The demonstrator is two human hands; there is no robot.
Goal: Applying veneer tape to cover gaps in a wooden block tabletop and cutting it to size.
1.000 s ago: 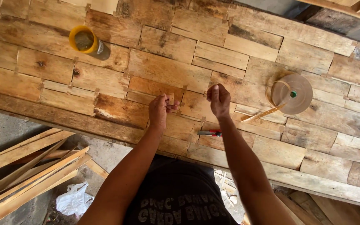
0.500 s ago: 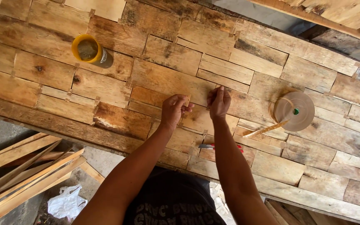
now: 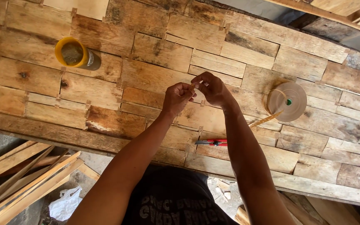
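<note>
Wooden strip (image 3: 193,86) pinched between left hand (image 3: 178,97) and right hand (image 3: 211,88).

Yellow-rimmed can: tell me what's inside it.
The yellow-rimmed can holds a dull grey-brown content near its rim; what lies deeper is covered. It lies on the wooden panel.

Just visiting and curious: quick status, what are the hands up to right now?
Left hand and right hand raised together, pinching a small tan strip. Tape roll to the right, red-handled cutter below. Nothing blocking.
</note>
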